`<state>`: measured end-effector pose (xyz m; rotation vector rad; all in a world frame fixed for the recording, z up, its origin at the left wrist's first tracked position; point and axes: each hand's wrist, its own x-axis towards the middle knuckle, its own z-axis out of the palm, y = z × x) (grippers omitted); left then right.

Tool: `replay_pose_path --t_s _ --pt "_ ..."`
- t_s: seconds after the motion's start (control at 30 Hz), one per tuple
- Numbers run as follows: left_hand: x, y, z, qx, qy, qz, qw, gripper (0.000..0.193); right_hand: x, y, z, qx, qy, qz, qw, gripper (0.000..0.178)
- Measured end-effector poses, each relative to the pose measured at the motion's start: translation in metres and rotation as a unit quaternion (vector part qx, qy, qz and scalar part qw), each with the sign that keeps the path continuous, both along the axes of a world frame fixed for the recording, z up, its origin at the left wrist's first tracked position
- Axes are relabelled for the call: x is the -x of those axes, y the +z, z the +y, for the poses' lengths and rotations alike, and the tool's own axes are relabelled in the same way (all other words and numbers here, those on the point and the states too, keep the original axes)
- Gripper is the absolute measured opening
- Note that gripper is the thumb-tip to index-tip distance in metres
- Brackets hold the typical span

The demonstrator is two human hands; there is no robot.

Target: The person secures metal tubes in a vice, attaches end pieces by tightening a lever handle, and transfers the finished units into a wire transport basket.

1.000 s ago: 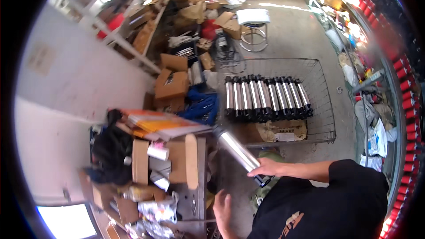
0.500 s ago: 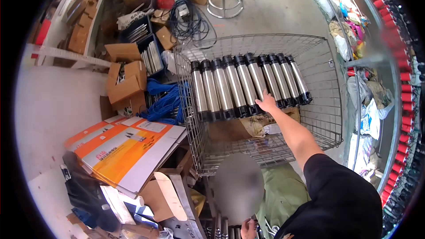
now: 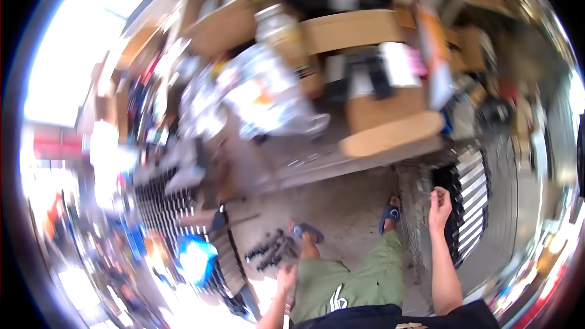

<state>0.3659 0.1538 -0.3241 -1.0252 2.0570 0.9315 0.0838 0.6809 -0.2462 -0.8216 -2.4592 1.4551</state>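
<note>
My right hand (image 3: 439, 206) has moved off the shiny silver tubes with black ends (image 3: 472, 204). The big grey wire basket (image 3: 415, 237) holds them, right beside that hand. Its fingers curl in narrow; my left hand (image 3: 286, 278) is too blurry to tell.

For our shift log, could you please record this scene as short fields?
Left hand: beside the green shorts; blurred, grip unclear
Right hand: fingers curled near the wire basket; no held thing visible
Basket contents: silver tubes in a row
Bench: clear plastic bag, cardboard box
Floor: dark parts, blurred
</note>
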Motion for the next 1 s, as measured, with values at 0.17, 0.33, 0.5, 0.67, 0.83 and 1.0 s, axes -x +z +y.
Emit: replay_pose_path --t_s 0.17,0.33,0.5,0.67,0.83,1.0 --pt "-0.024 -0.055 -0.098 0.055 0.147 -0.03 0.987 0.052 0.029 0.009 -0.251 0.014 0.315 -0.136 0.939 0.045" --pt "-0.062 -0.151 -0.173 0.158 0.183 -0.105 0.965 0.058 0.061 -0.012 -0.354 0.062 0.363 -0.323 0.872 0.053" --pt "-0.026 -0.229 -0.232 0.141 0.295 -0.096 0.94 0.068 0.06 0.001 -0.435 -0.006 0.335 -0.326 0.884 0.028" --pt "-0.009 -0.255 -0.249 0.131 0.348 -0.113 0.921 0.052 0.066 -0.022 -0.422 -0.113 0.328 -0.321 0.881 0.018" --pt "-0.048 -0.099 -0.179 0.161 0.546 0.084 0.818 0.049 0.062 -0.006 -0.409 -0.026 0.324 -0.358 0.875 0.019" --pt "-0.138 0.194 -0.102 -0.25 0.648 0.227 0.683 0.045 0.067 0.027 -0.348 0.038 0.331 -0.38 0.863 0.026"
